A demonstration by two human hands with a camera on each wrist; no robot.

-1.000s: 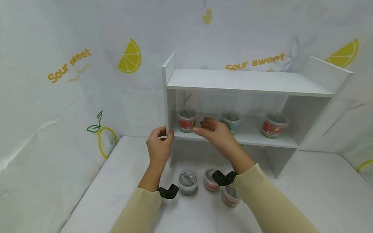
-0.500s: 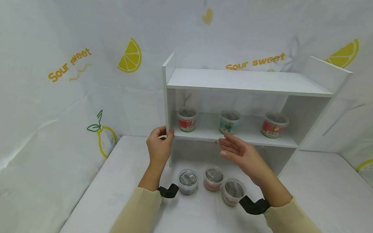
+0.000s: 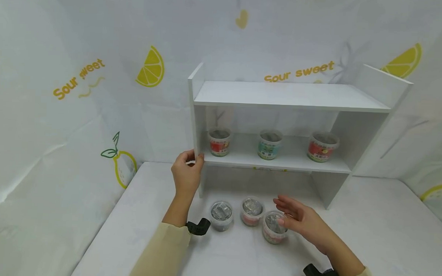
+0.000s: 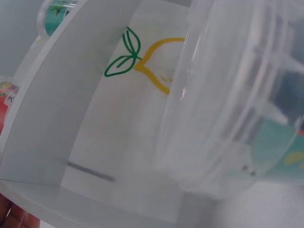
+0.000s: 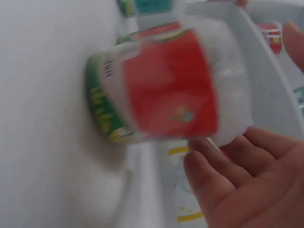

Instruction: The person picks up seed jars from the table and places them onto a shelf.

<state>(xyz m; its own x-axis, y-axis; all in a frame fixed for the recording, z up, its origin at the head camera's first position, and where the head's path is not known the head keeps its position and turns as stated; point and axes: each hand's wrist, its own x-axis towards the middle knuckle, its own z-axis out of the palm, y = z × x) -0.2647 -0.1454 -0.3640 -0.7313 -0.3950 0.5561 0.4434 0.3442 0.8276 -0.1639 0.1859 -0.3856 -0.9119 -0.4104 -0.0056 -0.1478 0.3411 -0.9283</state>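
My left hand [image 3: 186, 175] grips the front edge of the left side panel of a white shelf unit [image 3: 292, 96], thumb in front. Its fingertips [image 4: 21, 218] show at the lower left corner in the left wrist view. My right hand [image 3: 309, 226] holds nothing, its fingers spread around the right side of a lidded plastic tub [image 3: 272, 238]. In the right wrist view this tub [image 5: 171, 85] has a red and green label, with the fingers right at its lid. Beside it stand a second red-labelled tub [image 3: 251, 219] and a clear-sided tub [image 3: 221, 224].
On the middle shelf stand a red tub [image 3: 219, 147] at left, a teal tub [image 3: 269, 149] in the middle and a red tub [image 3: 320, 151] at right. The white table [image 3: 130, 232] meets a lemon-patterned wall covering [image 3: 119, 24] behind.
My right hand has come down from the middle shelf, moving right and toward me, to the nearest tub on the table. My left hand stays on the side panel.
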